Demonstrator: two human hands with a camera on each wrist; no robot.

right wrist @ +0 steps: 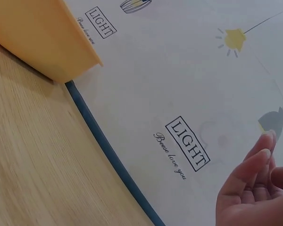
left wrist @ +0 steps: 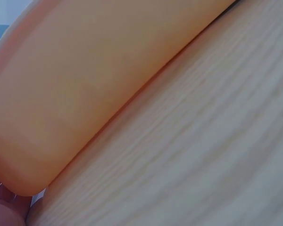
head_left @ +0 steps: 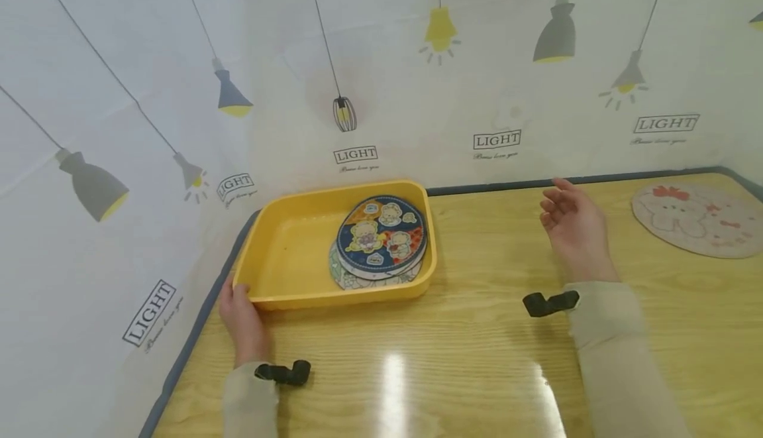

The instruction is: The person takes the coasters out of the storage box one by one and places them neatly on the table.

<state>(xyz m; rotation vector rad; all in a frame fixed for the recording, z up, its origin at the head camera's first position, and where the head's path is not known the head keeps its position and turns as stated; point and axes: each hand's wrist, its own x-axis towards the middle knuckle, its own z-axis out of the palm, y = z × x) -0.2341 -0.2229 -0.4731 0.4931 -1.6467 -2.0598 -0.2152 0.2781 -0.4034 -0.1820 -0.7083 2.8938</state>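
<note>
A yellow plastic tray (head_left: 292, 249) with raised walls stands on the wooden table at the back left. At its front left corner my left hand (head_left: 241, 322) grips it, the thumb at the rim and the fingers along the outer side. Inside, against the right wall, lies a stack of round mats; the top mat (head_left: 386, 234) is dark blue with cartoon bears, and a pale green mat (head_left: 338, 272) shows from underneath. My right hand (head_left: 577, 232) hovers over the table to the right of the tray, holding nothing, its fingers loosely bent.
A pale pinkish round mat (head_left: 697, 219) with a bunny and red bows lies on the table (head_left: 465, 358) at the far right. White sheeting (head_left: 405, 107) printed with lamps and words rises behind and left of the table, with a dark blue edge strip (head_left: 501, 185) along its foot.
</note>
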